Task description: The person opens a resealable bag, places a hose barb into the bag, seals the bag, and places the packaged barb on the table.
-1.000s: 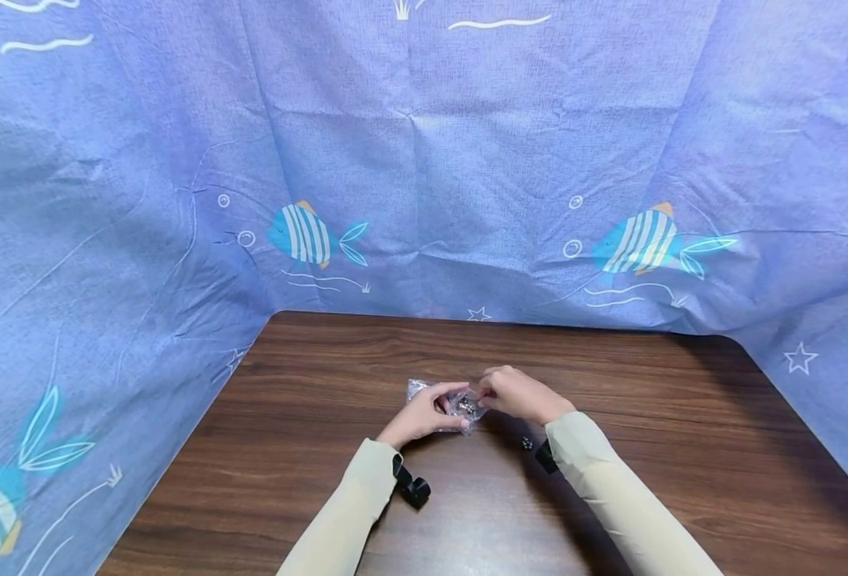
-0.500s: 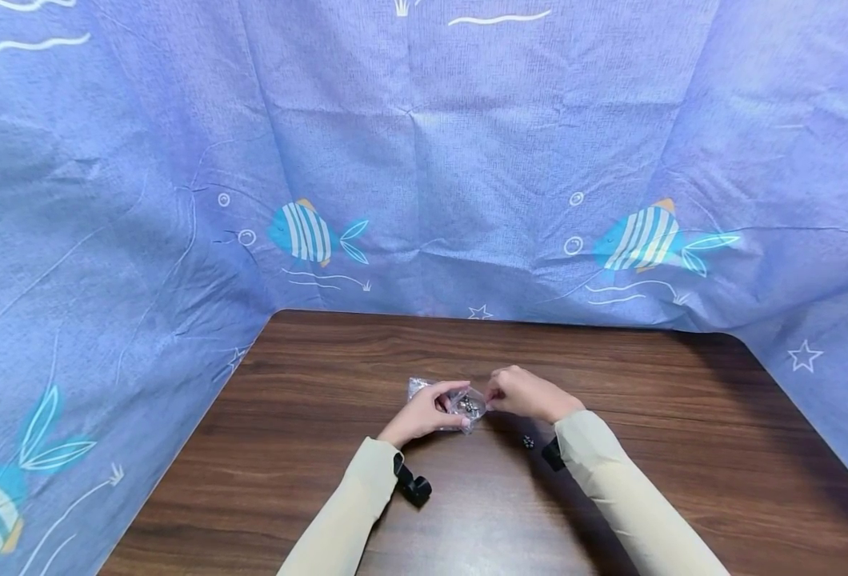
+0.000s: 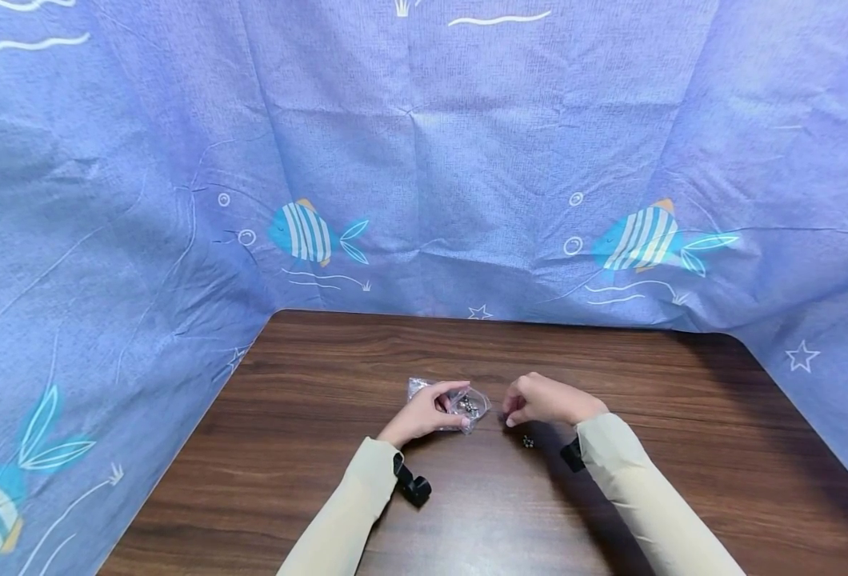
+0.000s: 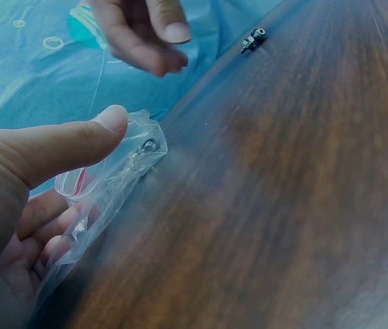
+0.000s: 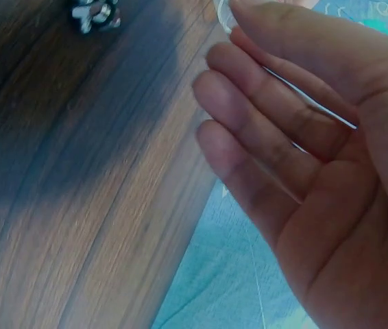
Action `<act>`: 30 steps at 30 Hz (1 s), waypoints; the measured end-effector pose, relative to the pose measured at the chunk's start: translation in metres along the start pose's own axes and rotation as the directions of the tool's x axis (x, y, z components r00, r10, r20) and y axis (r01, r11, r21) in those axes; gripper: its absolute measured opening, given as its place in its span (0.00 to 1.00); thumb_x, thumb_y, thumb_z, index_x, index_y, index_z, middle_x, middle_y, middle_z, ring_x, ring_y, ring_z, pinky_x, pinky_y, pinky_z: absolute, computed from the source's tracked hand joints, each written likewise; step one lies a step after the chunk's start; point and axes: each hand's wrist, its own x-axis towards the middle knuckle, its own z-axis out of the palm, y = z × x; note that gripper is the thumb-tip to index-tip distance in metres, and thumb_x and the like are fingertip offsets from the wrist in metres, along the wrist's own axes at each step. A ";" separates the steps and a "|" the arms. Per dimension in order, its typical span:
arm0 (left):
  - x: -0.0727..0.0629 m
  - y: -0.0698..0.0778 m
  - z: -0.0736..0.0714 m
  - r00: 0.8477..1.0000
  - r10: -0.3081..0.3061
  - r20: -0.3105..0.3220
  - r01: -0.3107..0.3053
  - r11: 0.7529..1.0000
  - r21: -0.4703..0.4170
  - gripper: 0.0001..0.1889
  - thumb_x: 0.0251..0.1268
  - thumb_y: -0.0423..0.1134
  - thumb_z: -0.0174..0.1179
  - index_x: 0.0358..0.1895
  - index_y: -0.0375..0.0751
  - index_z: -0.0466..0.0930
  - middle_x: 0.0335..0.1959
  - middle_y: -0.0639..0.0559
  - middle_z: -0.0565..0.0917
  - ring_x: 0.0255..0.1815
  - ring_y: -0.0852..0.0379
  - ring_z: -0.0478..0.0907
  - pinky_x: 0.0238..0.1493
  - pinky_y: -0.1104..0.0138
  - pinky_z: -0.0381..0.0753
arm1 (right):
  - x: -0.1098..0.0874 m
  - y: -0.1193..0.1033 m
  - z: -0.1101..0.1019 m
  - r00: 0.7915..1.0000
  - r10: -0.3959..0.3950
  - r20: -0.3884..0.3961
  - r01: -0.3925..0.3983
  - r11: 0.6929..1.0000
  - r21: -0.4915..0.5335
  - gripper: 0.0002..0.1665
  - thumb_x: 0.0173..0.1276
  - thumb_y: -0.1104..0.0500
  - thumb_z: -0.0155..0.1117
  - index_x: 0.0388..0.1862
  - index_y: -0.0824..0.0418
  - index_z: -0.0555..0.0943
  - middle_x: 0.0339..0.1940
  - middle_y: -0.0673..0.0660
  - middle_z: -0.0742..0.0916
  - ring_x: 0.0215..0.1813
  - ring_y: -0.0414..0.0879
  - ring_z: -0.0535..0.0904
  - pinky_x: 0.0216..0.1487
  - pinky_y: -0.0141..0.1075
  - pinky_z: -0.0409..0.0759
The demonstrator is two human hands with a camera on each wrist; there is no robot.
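Observation:
My left hand point(image 3: 424, 412) holds a small clear plastic zip bag point(image 3: 478, 398) on the table, its thumb across the bag in the left wrist view. The bag's mouth gapes towards the right, and small shiny metal pieces point(image 4: 149, 145) show through the plastic; their kind is too small to tell. To the right of the bag, apart from it, my right hand point(image 3: 546, 400) hovers with loosely bent fingers point(image 5: 225, 103) and nothing visible in them. Close below it a little cluster of dark and silvery metal pieces point(image 3: 528, 442) lies on the wood.
A dark brown wood-grain table point(image 3: 323, 352) carries everything. Blue cloth point(image 3: 424, 200) printed with fish hangs behind it and along its sides. Black straps with small camera mounts point(image 3: 414, 490) sit at both wrists.
My right hand has drawn away from the bag's mouth to the right, nearer the metal cluster, and its fingers have loosened. The left hand and bag stay nearly still; the mouth looks wider.

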 end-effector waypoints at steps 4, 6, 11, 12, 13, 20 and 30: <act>0.000 -0.001 0.000 1.000 -0.002 -0.001 0.002 1.000 0.004 0.32 0.52 0.41 0.72 0.64 0.44 0.74 0.31 0.50 0.78 0.31 0.62 0.70 0.33 0.72 0.71 | -0.006 0.002 -0.002 0.999 0.037 0.030 -0.036 0.999 -0.011 0.06 0.55 0.59 0.73 0.31 0.59 0.87 0.28 0.46 0.87 0.28 0.31 0.76 0.33 0.27 0.76; 0.000 -0.001 0.000 1.000 -0.004 -0.001 0.004 1.000 0.007 0.32 0.53 0.41 0.72 0.64 0.45 0.74 0.31 0.50 0.78 0.31 0.61 0.70 0.33 0.72 0.71 | -0.009 0.003 -0.002 0.998 0.045 0.037 -0.044 0.999 -0.020 0.05 0.54 0.59 0.73 0.31 0.58 0.87 0.28 0.44 0.87 0.27 0.30 0.75 0.32 0.26 0.76; -0.001 0.000 0.000 1.000 -0.010 -0.002 0.010 1.000 0.009 0.32 0.53 0.41 0.72 0.64 0.46 0.74 0.31 0.49 0.78 0.31 0.61 0.70 0.33 0.71 0.71 | -0.014 0.005 -0.003 0.997 0.060 0.048 -0.059 0.998 -0.022 0.04 0.53 0.60 0.74 0.29 0.57 0.87 0.26 0.42 0.87 0.25 0.29 0.73 0.30 0.26 0.74; -0.001 0.000 0.000 1.000 -0.011 -0.002 0.011 1.000 0.007 0.32 0.53 0.41 0.72 0.64 0.46 0.74 0.31 0.49 0.78 0.31 0.61 0.70 0.32 0.71 0.71 | -0.014 0.005 -0.002 0.997 0.061 0.051 -0.060 0.998 -0.020 0.04 0.53 0.60 0.74 0.28 0.57 0.87 0.26 0.42 0.86 0.25 0.29 0.73 0.30 0.26 0.74; -0.001 0.000 0.000 1.000 -0.012 -0.002 0.012 1.000 0.006 0.32 0.53 0.41 0.72 0.64 0.46 0.74 0.31 0.49 0.78 0.31 0.60 0.70 0.32 0.71 0.71 | -0.015 0.006 -0.002 0.997 0.062 0.054 -0.061 0.998 -0.017 0.04 0.53 0.60 0.74 0.28 0.57 0.86 0.25 0.42 0.86 0.25 0.29 0.73 0.31 0.26 0.74; -0.001 -0.001 0.001 1.000 -0.003 -0.004 0.003 1.000 0.010 0.32 0.53 0.41 0.72 0.64 0.46 0.74 0.30 0.49 0.78 0.31 0.61 0.70 0.32 0.71 0.71 | -0.018 0.007 0.001 0.993 0.091 0.079 -0.088 0.995 -0.039 0.04 0.52 0.60 0.74 0.24 0.55 0.85 0.22 0.42 0.84 0.24 0.30 0.72 0.29 0.26 0.73; 0.000 -0.001 0.002 1.000 -0.002 -0.005 0.002 1.000 0.016 0.32 0.53 0.41 0.72 0.64 0.46 0.74 0.31 0.50 0.78 0.31 0.61 0.71 0.33 0.71 0.71 | -0.018 0.010 0.006 0.992 0.100 0.076 -0.097 0.994 -0.043 0.05 0.51 0.62 0.75 0.24 0.56 0.85 0.21 0.42 0.83 0.23 0.30 0.72 0.28 0.26 0.73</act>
